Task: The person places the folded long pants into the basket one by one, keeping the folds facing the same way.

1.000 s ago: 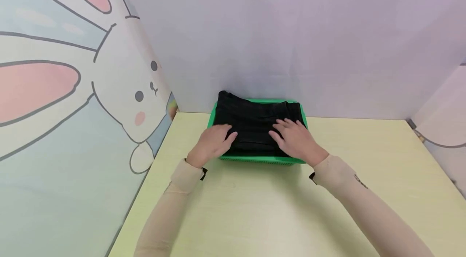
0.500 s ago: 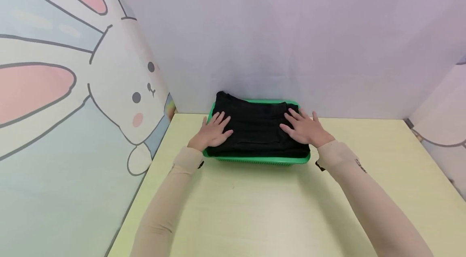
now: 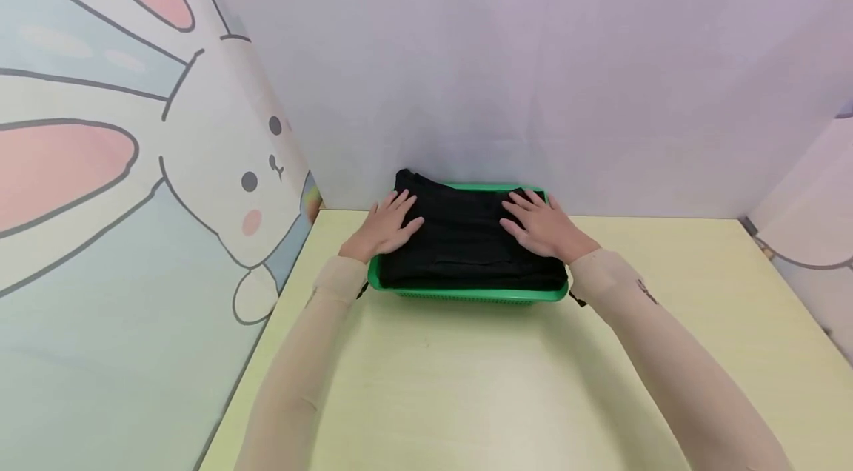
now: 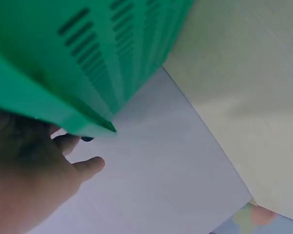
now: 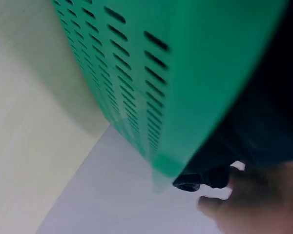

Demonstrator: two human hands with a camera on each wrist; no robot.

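Observation:
Black folded cloth [image 3: 460,241], which looks like a garment, fills a green plastic basket [image 3: 473,295] with slotted sides. My left hand [image 3: 385,225] rests on the cloth's left side with fingers spread, over the basket's left rim. On the right part of the cloth lies my right hand [image 3: 538,226], its fingers straight and pointing up and left. The left wrist view has the basket's slotted wall [image 4: 102,53] large, with the left hand [image 4: 34,170] just past the rim. In the right wrist view the right hand [image 5: 263,200] is blurred beside dark cloth [image 5: 263,122].
The basket stands on a pale yellow table [image 3: 453,389], at its back edge. Right behind it hangs a plain light wall covering [image 3: 500,71]. To the left is a wall covering with a printed rabbit [image 3: 226,160].
Both hands have shifted further back over the cloth. The right hand first slid outward, then came back inward. The cloth's front corners now spread to the basket's front rim on both sides.

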